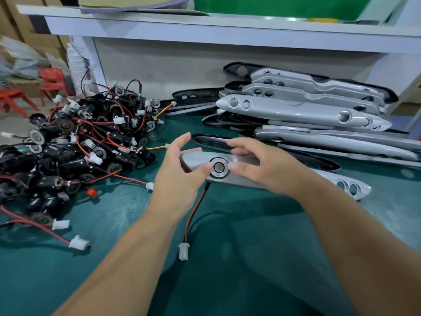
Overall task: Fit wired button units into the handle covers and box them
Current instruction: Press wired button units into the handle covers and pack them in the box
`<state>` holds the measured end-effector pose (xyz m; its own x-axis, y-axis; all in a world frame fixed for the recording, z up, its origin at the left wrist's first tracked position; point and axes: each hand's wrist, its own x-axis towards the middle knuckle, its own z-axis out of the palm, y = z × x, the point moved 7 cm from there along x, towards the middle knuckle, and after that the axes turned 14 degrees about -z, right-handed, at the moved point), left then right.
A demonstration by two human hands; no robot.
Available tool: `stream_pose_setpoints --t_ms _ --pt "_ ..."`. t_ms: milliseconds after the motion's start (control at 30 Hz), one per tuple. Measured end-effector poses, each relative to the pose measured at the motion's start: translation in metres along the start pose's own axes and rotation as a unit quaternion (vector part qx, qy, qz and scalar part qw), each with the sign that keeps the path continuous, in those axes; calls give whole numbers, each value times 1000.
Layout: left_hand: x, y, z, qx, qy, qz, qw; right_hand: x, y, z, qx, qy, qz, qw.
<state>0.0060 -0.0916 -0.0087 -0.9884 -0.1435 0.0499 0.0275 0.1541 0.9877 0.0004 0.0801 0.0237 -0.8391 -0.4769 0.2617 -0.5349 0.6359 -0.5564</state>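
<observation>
**One cover in work, button unit in its hole; most of the job is left, nothing boxed.**

Your right hand (257, 165) grips the silver handle cover (193, 158), fingers curled over its far edge and thumb beside the round button unit (218, 167) sitting in the cover's hole. Your left hand (180, 174) puts its thumb tip on the button's rim, fingers spread and lifted clear. I cannot tell whether the unit is fully flush. Its red-and-black lead (193, 213) hangs below the cover to a white connector (183, 251) lying on the green mat (114, 258). The twin holes (348, 188) at the cover's far end look empty. The tangled pile of wired button units (75, 142) lies to your left. The stack of handle covers (296, 110), behind your hands to the right, shows open holes. No packing box shows on the mat, so I judge this early.
</observation>
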Motion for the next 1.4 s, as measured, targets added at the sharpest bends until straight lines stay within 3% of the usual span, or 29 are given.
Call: stream_pose_setpoints --t_ms 133,333,533,900,1400 --pt "0 -2 1 34 -8 -7 999 7 1 7 -72 -66 37 995" --pt "1 -8 -1 84 3 -22 996 11 0 20 -142 -48 52 987" --pt "1 -10 2 146 -7 -32 989 13 2 19 -126 -57 58 989" --pt "1 -13 2 159 -1 -55 986 12 4 24 -159 -10 41 986" --pt "0 -15 4 175 7 -77 982 18 8 29 -189 -62 55 978"
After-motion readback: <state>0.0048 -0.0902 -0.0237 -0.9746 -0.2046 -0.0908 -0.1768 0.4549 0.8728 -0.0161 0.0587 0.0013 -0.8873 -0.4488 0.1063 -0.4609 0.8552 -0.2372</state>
